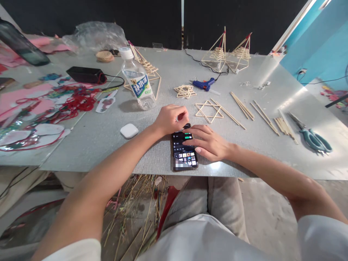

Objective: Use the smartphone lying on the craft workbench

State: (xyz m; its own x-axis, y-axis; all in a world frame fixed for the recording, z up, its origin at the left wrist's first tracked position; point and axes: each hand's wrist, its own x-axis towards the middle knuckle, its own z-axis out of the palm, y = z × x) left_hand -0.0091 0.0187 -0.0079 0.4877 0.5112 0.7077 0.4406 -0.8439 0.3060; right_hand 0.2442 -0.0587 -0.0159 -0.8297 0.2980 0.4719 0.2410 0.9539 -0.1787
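Step in hand: phone (185, 152) use on surface (244, 152). Left hand (172, 119) curled at phone's 12 o'clock end, grip unclear. Right hand (209, 143) flat, fingers open, tapping screen. Sticks (241, 105) at 2 o'clock untouched. Next tap likely needed light, accurate fingertip.

Black smartphone (184, 151) with lit screen lies flat near the front edge of the grey textured table (108, 134); left hand (172, 119) curled at its top end, right hand (209, 143) lying across the screen, fingers flat. Clear plastic water bottle (138, 84) stands upright behind the left hand, small white rounded case (129, 130) just left of it, flat star of thin wooden sticks (208, 110) behind the right hand.
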